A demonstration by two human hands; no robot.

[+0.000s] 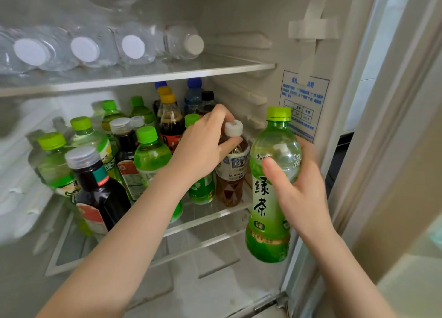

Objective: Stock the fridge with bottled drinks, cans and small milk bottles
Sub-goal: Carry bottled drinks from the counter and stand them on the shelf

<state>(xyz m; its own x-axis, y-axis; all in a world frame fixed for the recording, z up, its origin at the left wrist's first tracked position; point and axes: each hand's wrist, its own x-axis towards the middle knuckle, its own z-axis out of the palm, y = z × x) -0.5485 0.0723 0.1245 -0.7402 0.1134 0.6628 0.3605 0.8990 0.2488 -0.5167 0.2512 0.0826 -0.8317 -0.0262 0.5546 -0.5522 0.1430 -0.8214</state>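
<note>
Green tea bottle point(262, 222) with a green cap is in my right hand point(302, 193); my fingers and thumb are curled around its upper half and it stands upright in the air, in front of the right side of the open fridge point(239, 18). My left hand point(203, 145) reaches inside and grips the neck of a brown tea bottle point(230, 176), just under its white cap point(233, 128). This bottle stands at the right front corner of the glass shelf point(215, 216). To its left the shelf is crowded with upright green bottles point(150, 155) and dark bottles point(98, 188). On the upper shelf point(167, 74) clear water bottles point(83, 49) lie on their sides, caps toward me. A blue printed sticker point(303, 107) is on the right inner wall.
</note>
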